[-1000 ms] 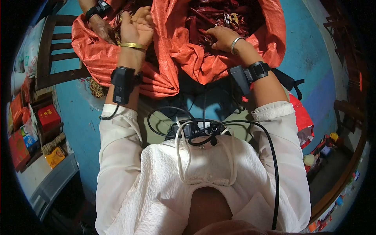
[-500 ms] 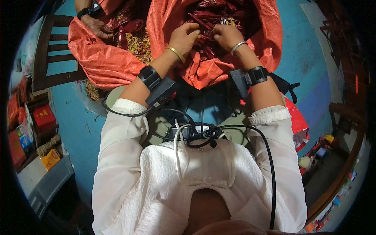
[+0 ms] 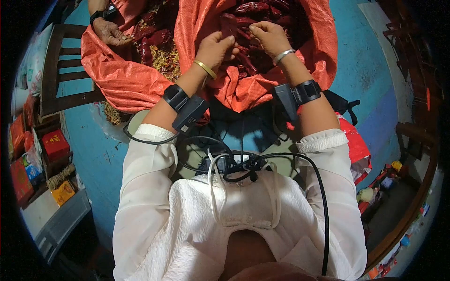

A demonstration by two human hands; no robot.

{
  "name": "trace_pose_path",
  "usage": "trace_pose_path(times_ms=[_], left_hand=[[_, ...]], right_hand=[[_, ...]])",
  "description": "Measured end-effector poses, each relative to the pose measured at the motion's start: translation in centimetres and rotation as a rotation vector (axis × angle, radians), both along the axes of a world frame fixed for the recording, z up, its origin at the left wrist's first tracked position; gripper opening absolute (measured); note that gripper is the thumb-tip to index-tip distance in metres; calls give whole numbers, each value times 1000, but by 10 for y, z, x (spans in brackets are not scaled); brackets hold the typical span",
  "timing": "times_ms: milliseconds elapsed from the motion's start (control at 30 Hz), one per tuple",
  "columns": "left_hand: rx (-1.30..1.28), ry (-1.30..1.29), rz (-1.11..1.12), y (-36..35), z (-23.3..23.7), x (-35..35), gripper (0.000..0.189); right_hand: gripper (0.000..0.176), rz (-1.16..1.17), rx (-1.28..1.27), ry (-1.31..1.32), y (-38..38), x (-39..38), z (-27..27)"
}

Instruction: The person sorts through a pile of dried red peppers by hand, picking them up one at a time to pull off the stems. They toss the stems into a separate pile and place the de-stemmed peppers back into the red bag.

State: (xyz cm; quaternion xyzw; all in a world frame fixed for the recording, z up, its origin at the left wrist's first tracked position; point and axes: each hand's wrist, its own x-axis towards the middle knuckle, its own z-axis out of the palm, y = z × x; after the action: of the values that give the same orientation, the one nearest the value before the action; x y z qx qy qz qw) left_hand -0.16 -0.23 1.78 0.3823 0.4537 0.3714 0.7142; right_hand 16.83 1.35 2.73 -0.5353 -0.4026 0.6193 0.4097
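Note:
Both my hands are over an orange-red woven sack (image 3: 323, 51) holding dark red dried chili peppers (image 3: 253, 8). My left hand (image 3: 215, 49), with a gold bangle, is closed, and a dried chili (image 3: 228, 23) stands up at its fingertips. Thumb and forefinger of my right hand (image 3: 271, 38), which wears a silver bangle, are pinched together just right of that chili. Whatever is between them is too small to make out. More chilies lie under and beyond both hands.
At upper left, another person's hand (image 3: 111, 33) is at a second orange sack (image 3: 119, 75) with chilies and yellowish bits (image 3: 165, 57). A dark wooden chair (image 3: 51, 70) stands left. Black cables (image 3: 323, 201) run across my lap. A red bag (image 3: 352, 145) lies at right.
My left hand has shifted slightly left and down. My right hand has risen a little, turning its pinched fingers leftward. The other person's hand has tilted, its fingers now more visible.

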Motion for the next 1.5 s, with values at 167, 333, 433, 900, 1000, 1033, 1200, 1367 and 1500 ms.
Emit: trace_pose_path(times_ms=[167, 333, 433, 900, 1000, 1033, 1200, 1367, 1500], left_hand=[[68, 8, 160, 2, 2, -6, 12], [48, 39, 105, 2, -1, -11, 12], [44, 38, 96, 2, 1, -11, 12], [117, -8, 75, 2, 25, -5, 17], [197, -65, 121, 3, 44, -18, 19], [267, -119, 144, 4, 46, -25, 20], [229, -322, 277, 16, 47, -66, 22], [73, -681, 521, 56, -3, -124, 38], [98, -692, 306, 31, 28, -79, 43]], right_hand=[[27, 159, 546, -1263, -1, -10, -11], [28, 220, 492, -1354, 9, -24, -20], [27, 257, 369, -1372, 12, -30, -18], [13, 75, -82, -259, -17, 19, 6], [10, 108, -64, -134, -17, 37, -5], [10, 115, -60, -121, -16, 37, -5], [8, 121, -56, -129, -20, 25, 9], [8, 189, -26, -150, -15, 17, -2], [9, 206, -69, -125, -15, 14, -4]])
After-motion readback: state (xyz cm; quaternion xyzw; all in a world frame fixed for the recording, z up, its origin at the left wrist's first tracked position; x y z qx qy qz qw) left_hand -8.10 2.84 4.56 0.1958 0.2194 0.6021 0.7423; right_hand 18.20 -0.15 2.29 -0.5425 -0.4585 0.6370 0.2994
